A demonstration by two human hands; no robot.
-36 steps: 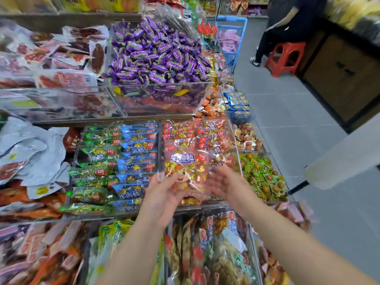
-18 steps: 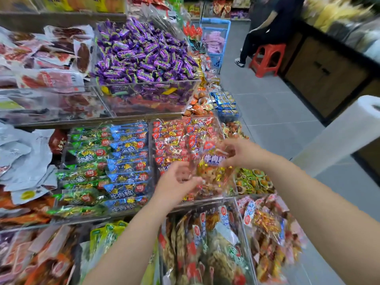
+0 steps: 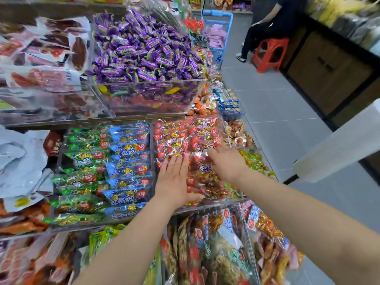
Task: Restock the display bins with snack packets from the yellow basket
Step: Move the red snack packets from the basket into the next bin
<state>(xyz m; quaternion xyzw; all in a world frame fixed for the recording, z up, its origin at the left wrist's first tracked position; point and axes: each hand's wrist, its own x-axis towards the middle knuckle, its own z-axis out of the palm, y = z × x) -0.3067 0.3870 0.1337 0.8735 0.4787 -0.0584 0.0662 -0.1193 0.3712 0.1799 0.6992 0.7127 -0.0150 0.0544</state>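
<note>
Two flat hands (image 3: 200, 171) on red packets (image 3: 185, 138)

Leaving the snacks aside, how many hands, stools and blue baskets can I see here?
Hands: 2 (left hand, right hand)
Red stool: 1
Blue basket: 1
Total: 4

Red snack packets (image 3: 186, 138) with gold glints fill the middle bin; left of them lie blue packets (image 3: 128, 161) and green packets (image 3: 84, 159). Far behind, purple candies (image 3: 144, 50) with green edges heap up. A red stool (image 3: 269, 54) stands on the grey tiled floor (image 3: 277, 112) at far right.
</note>
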